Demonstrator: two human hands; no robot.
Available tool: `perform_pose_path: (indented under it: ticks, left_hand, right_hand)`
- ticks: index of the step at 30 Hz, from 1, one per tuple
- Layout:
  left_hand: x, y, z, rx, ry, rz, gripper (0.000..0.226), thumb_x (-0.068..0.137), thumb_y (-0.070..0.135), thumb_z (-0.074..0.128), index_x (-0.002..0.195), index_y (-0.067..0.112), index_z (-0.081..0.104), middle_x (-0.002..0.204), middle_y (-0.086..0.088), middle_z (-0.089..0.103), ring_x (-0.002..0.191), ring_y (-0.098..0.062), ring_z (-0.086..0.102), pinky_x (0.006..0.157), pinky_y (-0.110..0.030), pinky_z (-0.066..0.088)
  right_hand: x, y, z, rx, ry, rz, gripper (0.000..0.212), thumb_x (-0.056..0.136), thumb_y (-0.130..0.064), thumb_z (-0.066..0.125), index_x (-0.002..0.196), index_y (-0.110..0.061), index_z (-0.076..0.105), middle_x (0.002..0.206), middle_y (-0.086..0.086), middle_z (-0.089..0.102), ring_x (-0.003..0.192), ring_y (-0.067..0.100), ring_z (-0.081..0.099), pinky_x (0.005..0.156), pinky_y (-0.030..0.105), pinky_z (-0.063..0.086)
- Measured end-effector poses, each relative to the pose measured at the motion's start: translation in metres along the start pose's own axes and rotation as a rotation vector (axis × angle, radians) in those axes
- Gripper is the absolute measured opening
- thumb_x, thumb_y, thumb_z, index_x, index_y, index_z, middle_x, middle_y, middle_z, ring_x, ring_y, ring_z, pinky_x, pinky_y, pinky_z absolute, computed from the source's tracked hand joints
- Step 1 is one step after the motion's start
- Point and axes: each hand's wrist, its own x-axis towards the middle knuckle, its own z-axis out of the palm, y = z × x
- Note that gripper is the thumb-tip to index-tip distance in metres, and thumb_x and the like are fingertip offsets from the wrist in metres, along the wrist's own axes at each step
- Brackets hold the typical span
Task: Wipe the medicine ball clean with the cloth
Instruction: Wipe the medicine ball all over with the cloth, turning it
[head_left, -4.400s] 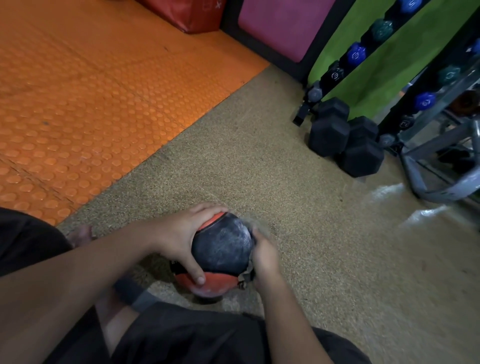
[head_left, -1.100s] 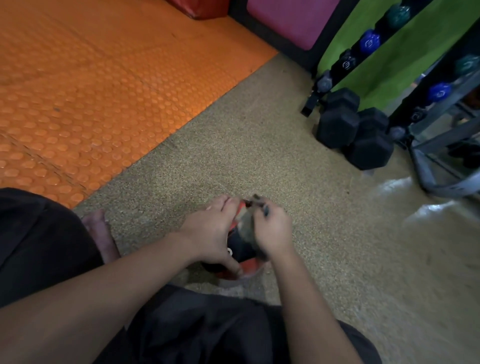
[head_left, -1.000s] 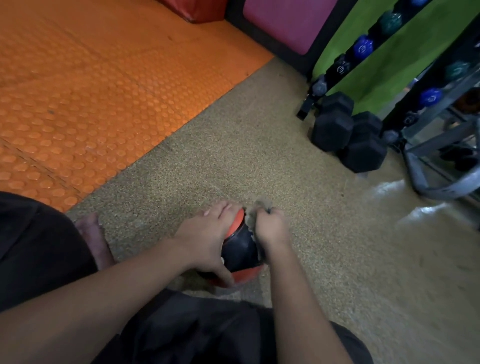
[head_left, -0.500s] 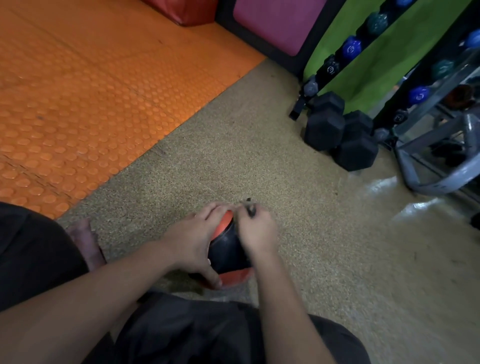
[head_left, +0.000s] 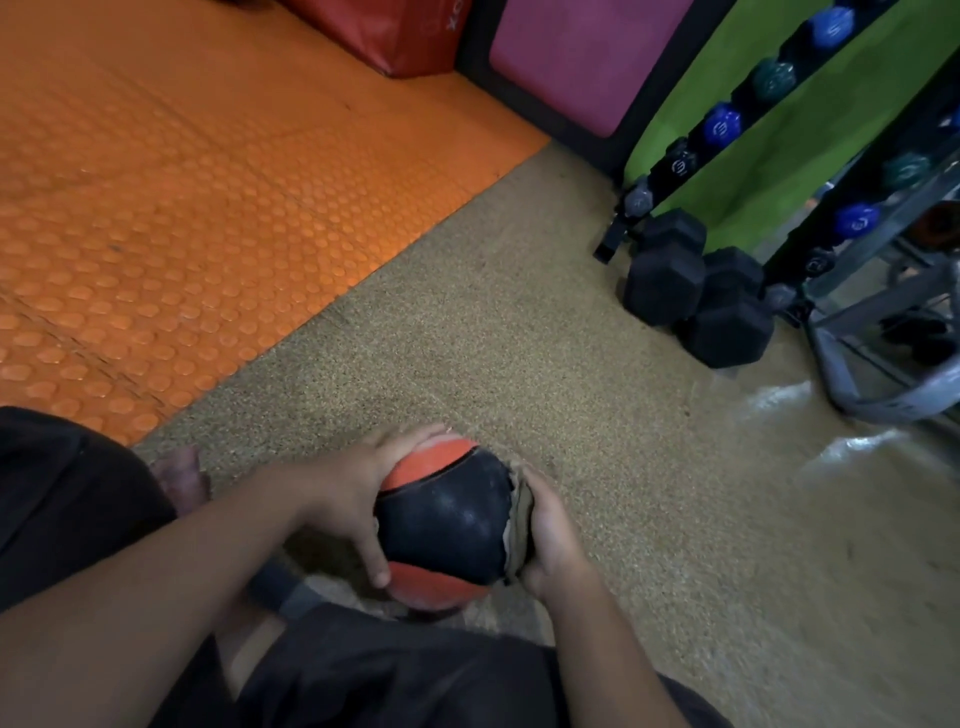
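Cloth (head_left: 521, 525) moved to ball (head_left: 447, 525) right side | right hand (head_left: 553, 535) presses cloth | left hand (head_left: 358, 493) grips ball

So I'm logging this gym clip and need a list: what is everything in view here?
medicine ball: one, black and orange, between the hands
cloth: one, tan, pressed on the ball's right side
hex dumbbells: at least two, black, on the floor by the rack
rack: one, black, holds blue and dark green weights
mat: orange, studded, far left
pad: pink, at the wall
left hand: holds ball
right hand: holds cloth
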Motion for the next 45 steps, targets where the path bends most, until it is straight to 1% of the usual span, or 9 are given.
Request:
perform_pose_path:
  ticks: [4,8,13,17,24,30,36,41,45]
  left_hand:
    - [0.0,-0.004,-0.003,-0.218,-0.101,-0.012,0.151,0.043,0.043,0.108,0.145,0.078,0.003,0.162,0.014,0.028,0.149,-0.018,0.037,0.119,-0.048,0.041]
    - [0.007,0.003,0.008,-0.375,-0.06,0.02,0.14,0.055,0.044,0.105,0.151,0.069,0.006,0.161,0.016,0.028,0.146,-0.014,0.039,0.117,-0.039,0.043]
    - [0.024,0.017,0.022,-0.137,0.175,0.05,0.152,0.042,0.071,0.097,0.163,0.046,0.008,0.167,0.019,0.014,0.152,-0.006,0.021,0.126,-0.028,0.024]
    - [0.021,0.013,0.032,-0.002,0.236,0.156,0.149,0.05,0.058,0.1,0.166,0.031,0.01,0.165,0.019,0.014,0.154,-0.002,0.011,0.119,-0.009,0.008]
    - [0.026,0.042,0.049,0.025,0.319,0.022,0.158,0.033,0.093,0.077,0.163,0.035,0.008,0.169,0.008,0.014,0.155,-0.017,0.026,0.125,-0.036,0.03]
    - [0.021,0.032,0.059,0.059,0.34,0.09,0.13,0.067,0.074,0.076,0.168,0.036,0.004,0.173,0.015,0.004,0.159,-0.008,-0.005,0.131,-0.036,0.018]
    - [0.022,0.048,0.067,-0.01,0.406,-0.037,0.154,0.029,0.091,0.08,0.16,0.047,0.012,0.167,0.01,0.018,0.153,-0.02,0.03,0.123,-0.047,0.035]
    - [0.018,0.031,0.063,-0.069,0.391,0.084,0.139,0.049,0.068,0.089,0.163,0.037,0.015,0.165,0.01,0.021,0.153,-0.01,0.029,0.122,-0.026,0.032]
    - [0.02,0.039,0.067,-0.028,0.401,-0.04,0.158,0.031,0.091,0.079,0.161,0.041,0.005,0.17,0.01,0.01,0.158,-0.016,0.021,0.126,-0.041,0.031]
  right_hand:
    - [-0.003,0.009,0.003,0.056,0.043,-0.025,0.033,0.102,-0.039,0.054,0.091,-0.018,0.077,0.094,0.011,0.077,0.084,0.028,0.074,0.08,0.037,0.056]
    - [0.001,0.0,-0.007,-0.085,0.162,-0.271,0.037,0.093,-0.041,0.067,0.125,-0.022,0.068,0.12,0.007,0.075,0.111,0.027,0.072,0.102,0.05,0.054]
    - [-0.019,0.015,0.007,-0.718,0.315,-0.757,0.043,0.095,-0.053,0.062,0.132,-0.033,0.055,0.129,-0.015,0.063,0.127,0.013,0.059,0.106,0.027,0.041]
    - [-0.037,0.031,0.03,-1.376,0.236,-1.004,0.063,0.097,-0.06,0.042,0.153,-0.031,0.043,0.158,-0.013,0.043,0.155,0.02,0.023,0.126,0.048,0.021]
    - [-0.004,-0.013,0.01,-0.565,0.33,-0.547,0.019,0.095,-0.034,0.063,0.113,-0.034,0.071,0.122,-0.011,0.073,0.12,0.015,0.066,0.109,0.038,0.048]
    - [-0.042,0.027,0.026,-1.395,0.173,-1.045,0.057,0.097,-0.042,0.038,0.151,-0.03,0.049,0.157,-0.011,0.047,0.155,0.019,0.027,0.127,0.047,0.019]
    - [0.007,-0.029,-0.004,-0.667,0.439,-0.315,0.028,0.094,-0.035,0.055,0.089,-0.011,0.07,0.107,0.013,0.074,0.109,0.035,0.067,0.099,0.04,0.051]
    - [-0.048,0.027,0.019,-1.283,0.213,-1.001,0.045,0.102,-0.036,0.047,0.145,-0.025,0.056,0.153,-0.008,0.052,0.15,0.017,0.033,0.126,0.038,0.021]
    - [-0.008,-0.011,-0.002,-0.905,0.186,-0.647,0.026,0.101,-0.029,0.057,0.121,-0.021,0.072,0.132,-0.013,0.063,0.136,0.009,0.051,0.116,0.028,0.037]
